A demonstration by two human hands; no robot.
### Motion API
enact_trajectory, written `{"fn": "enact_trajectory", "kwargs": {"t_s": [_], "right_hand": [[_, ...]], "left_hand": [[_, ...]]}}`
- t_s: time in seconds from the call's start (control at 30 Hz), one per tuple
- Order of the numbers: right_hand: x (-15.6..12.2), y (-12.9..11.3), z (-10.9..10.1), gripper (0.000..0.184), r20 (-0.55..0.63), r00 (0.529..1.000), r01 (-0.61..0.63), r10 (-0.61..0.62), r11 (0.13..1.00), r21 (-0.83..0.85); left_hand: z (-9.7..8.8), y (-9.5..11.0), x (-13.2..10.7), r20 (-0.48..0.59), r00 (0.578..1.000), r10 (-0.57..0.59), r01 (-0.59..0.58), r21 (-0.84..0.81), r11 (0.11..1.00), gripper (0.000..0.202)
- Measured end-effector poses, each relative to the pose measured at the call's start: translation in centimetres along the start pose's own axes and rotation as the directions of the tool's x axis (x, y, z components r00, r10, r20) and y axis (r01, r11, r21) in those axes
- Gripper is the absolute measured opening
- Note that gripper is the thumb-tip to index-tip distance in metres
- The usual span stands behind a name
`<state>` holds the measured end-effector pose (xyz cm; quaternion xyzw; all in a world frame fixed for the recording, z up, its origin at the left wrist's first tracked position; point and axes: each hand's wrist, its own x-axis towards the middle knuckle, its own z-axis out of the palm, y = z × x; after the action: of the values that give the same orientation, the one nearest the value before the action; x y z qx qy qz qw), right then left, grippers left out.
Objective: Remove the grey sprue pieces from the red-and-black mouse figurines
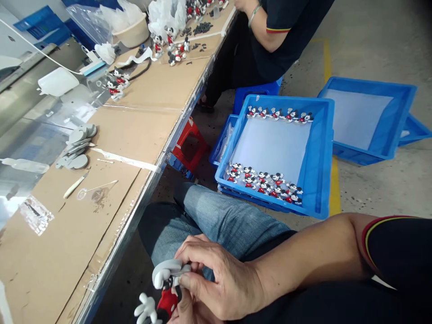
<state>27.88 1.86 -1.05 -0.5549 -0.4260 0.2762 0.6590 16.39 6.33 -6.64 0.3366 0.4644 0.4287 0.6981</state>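
Note:
A small cartoon mouse figurine [165,294] with red shorts and white gloves is held low over my lap, at the bottom edge of the view. My right hand [216,276] is closed over its top, thumb and fingers pinching a grey-white part [167,269] of it. My left hand [184,313] lies underneath, mostly cut off by the frame edge, and cups the figurine from below. My jeans-covered knee [222,216] is just behind the hands.
A blue crate [320,153] on the floor holds two rows of the same figurines [265,182]. An empty blue crate [367,117] stands at the right. The cardboard-covered bench [135,135] at the left carries grey bases [76,148], a small tool [76,185] and more figurines [116,83]. A co-worker [270,31] sits further along.

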Motion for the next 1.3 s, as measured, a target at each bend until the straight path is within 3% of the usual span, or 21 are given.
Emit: {"fn": "enact_trajectory", "kwargs": {"t_s": [0.03,0.1,0.23,0.3,0.43,0.53,0.7,0.87,1.13,1.3], "right_hand": [[0.1,0.2,0.0,0.003,-0.001,0.999,-0.04,0.04,0.999,0.003],[0.3,0.5,0.0,0.006,-0.001,0.991,-0.132,0.132,0.991,-0.002],[1.0,0.9,-0.2,0.011,0.065,0.925,-0.375,0.373,0.927,0.016],[1.4,0.9,-0.4,0.016,0.112,0.898,-0.427,0.425,0.904,-0.003],[1.6,0.8,-1.1,0.027,0.22,0.918,-0.333,0.329,0.943,-0.019],[1.5,0.8,-1.4,0.033,0.279,0.917,-0.334,0.286,0.931,0.145],[1.6,0.9,-1.9,0.043,0.171,0.937,-0.338,0.303,0.91,0.241],[2.0,1.2,-2.3,0.044,0.205,0.917,-0.39,0.342,0.878,0.276],[1.7,1.6,-2.1,0.043,0.238,0.882,-0.472,0.407,0.77,0.429],[1.2,1.6,-1.4,0.034,0.162,0.906,-0.415,0.391,0.749,0.517]], "left_hand": [[0.9,0.1,-0.3,-0.081,0.996,0.036,-0.038,-0.014,0.999,0.026],[2.4,0.4,-0.7,-0.171,0.985,-0.008,-0.002,-0.057,0.998,0.024],[3.9,1.0,-0.4,-0.168,0.967,-0.192,0.165,-0.158,0.973,0.016],[3.9,1.3,0.0,-0.131,0.963,-0.235,0.207,-0.198,0.958,0.014],[3.7,2.3,0.6,-0.073,0.95,-0.303,0.268,-0.303,0.915,0.012],[3.6,3.2,1.0,-0.03,0.922,-0.386,0.357,-0.321,0.877,0.008],[2.9,3.7,0.8,0.117,0.884,-0.452,0.466,-0.292,0.835,0.024],[2.3,3.3,0.0,0.245,0.873,-0.422,0.481,-0.29,0.827,0.012],[1.4,3.4,0.6,0.281,0.838,-0.467,0.531,-0.225,0.817,0.012],[1.9,3.7,0.8,0.176,0.872,-0.457,0.489,-0.261,0.833,0.019]]}}
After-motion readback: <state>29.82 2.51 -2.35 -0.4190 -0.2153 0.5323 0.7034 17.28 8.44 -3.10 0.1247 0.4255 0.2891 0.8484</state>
